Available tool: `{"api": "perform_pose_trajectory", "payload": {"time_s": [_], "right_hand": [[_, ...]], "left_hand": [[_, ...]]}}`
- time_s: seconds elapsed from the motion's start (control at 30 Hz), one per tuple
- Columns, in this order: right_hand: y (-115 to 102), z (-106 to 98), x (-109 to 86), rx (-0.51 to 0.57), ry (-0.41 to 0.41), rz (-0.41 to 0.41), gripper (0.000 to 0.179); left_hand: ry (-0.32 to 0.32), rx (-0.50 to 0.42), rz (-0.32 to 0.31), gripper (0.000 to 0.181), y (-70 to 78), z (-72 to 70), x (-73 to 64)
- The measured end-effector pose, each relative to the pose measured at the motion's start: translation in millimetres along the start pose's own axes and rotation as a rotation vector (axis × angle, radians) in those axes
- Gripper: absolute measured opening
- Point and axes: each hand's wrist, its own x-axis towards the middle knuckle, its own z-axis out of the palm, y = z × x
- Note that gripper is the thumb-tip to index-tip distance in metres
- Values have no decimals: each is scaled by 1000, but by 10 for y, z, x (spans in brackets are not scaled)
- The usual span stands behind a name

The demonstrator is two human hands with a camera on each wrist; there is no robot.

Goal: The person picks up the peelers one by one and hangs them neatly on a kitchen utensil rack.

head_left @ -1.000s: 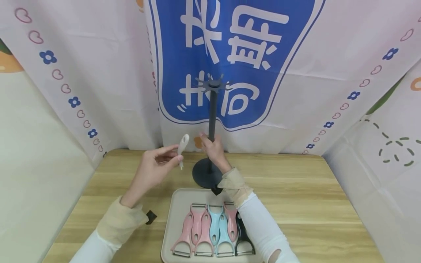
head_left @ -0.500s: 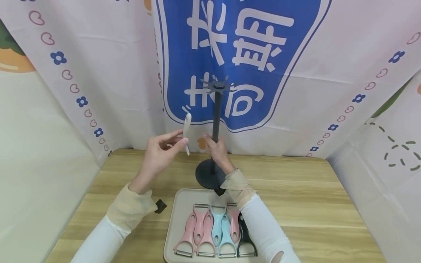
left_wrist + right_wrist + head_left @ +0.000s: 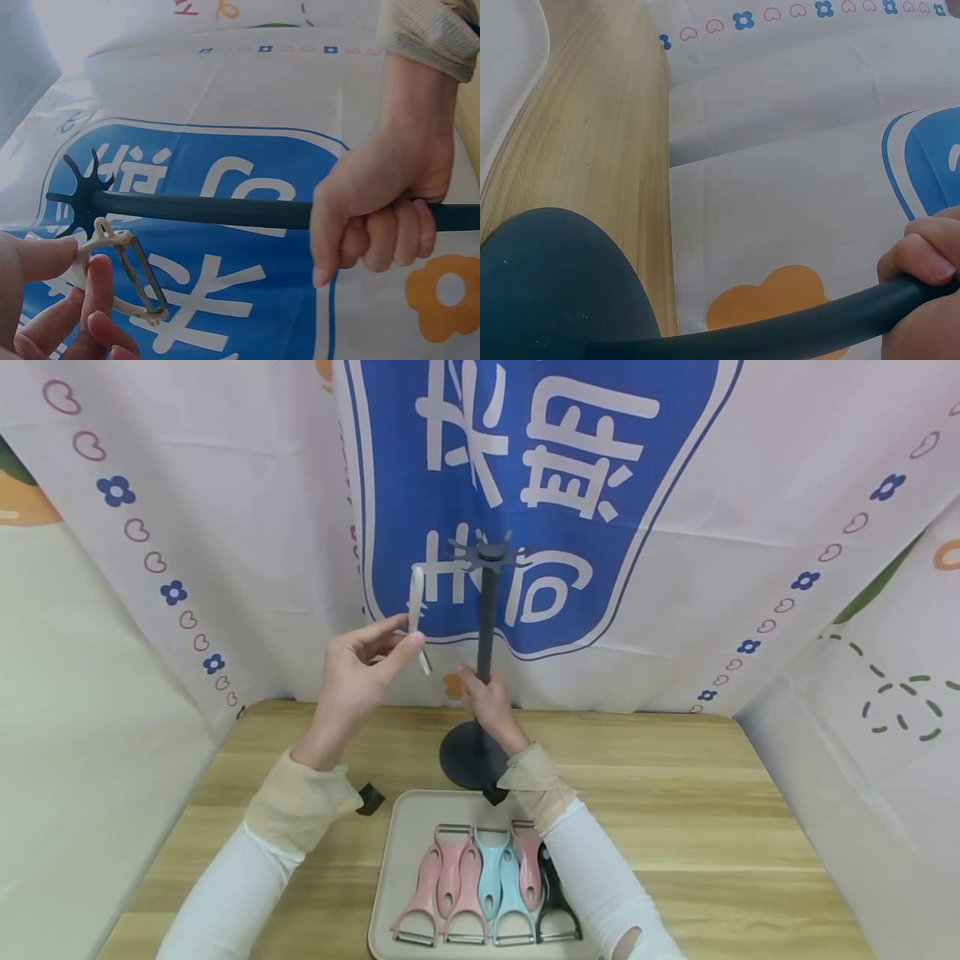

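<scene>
Between thumb and fingers, my left hand (image 3: 360, 668) pinches a white peeler (image 3: 417, 602), handle end up, left of the dark stand (image 3: 486, 618). The left wrist view shows the peeler's metal blade (image 3: 142, 274) and pale frame close to the stand's hooked top (image 3: 84, 196), apart from it as far as I can tell. My right hand (image 3: 491, 706) grips the stand's pole low down, fingers wrapped round it. The stand is upright on its round base (image 3: 555, 285). No peeler is visible on its hooks.
In front of the stand lies a beige tray (image 3: 408, 814) with several pink, blue and black peelers (image 3: 510, 893), partly covered by the right forearm. Printed cloth (image 3: 637, 677) hangs behind the wooden table (image 3: 675, 827) and along its sides.
My left hand has raised the white peeler from near the table to closer below the stand's hooks. The right hand keeps its grip on the pole.
</scene>
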Motion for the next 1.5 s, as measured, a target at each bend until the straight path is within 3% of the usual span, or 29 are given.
{"api": "perform_pose_trajectory", "payload": {"time_s": [0.33, 0.63, 1.07, 1.5], "right_hand": [[-3, 4, -17, -52, 7, -16, 57], [-2, -16, -20, -43, 3, -3, 59], [-1, -27, -11, -38, 7, -5, 58], [10, -22, -13, -103, -1, -9, 58]], "left_hand": [[12, -104, 63, 46, 75, 47, 137], [11, -153, 21, 49, 128, 77, 229], [-9, -171, 46, 46, 116, 161, 334], [-21, -140, 24, 45, 116, 202, 372]]}}
